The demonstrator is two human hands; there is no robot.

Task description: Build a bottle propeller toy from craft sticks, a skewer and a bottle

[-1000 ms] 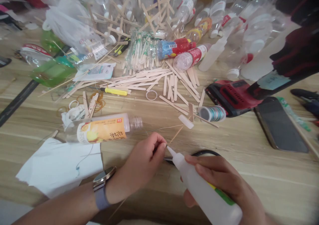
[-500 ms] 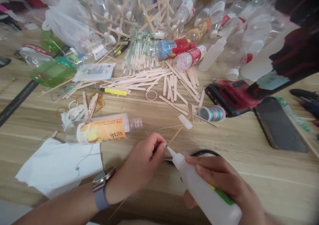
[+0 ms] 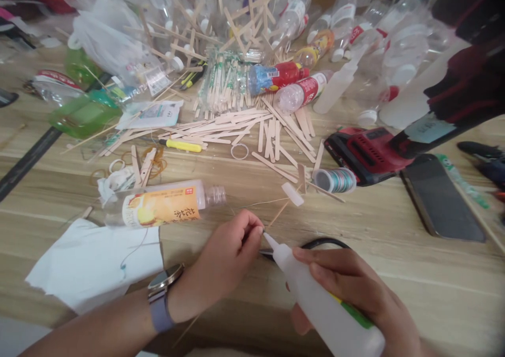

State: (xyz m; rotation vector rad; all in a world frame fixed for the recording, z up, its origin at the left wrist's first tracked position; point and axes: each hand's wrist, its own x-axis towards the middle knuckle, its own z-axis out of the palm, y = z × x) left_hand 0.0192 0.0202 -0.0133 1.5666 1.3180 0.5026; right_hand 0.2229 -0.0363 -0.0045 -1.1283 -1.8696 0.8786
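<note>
My right hand is wrapped round a white squeeze bottle, whose narrow nozzle points up and left. The nozzle tip meets the fingertips of my left hand, which are pinched together. What they pinch is too small to make out. Just beyond the fingertips a thin wooden stick runs up to a small white piece. A thin thread stretches left from near that piece. Black-handled scissors lie partly hidden behind the bottle and my right hand.
An orange-labelled bottle lies left, above white paper. Wooden sticks are spread beyond, with a yellow cutter. At right are a thread spool, a red-black power tool and a phone. Plastic bottles crowd the back.
</note>
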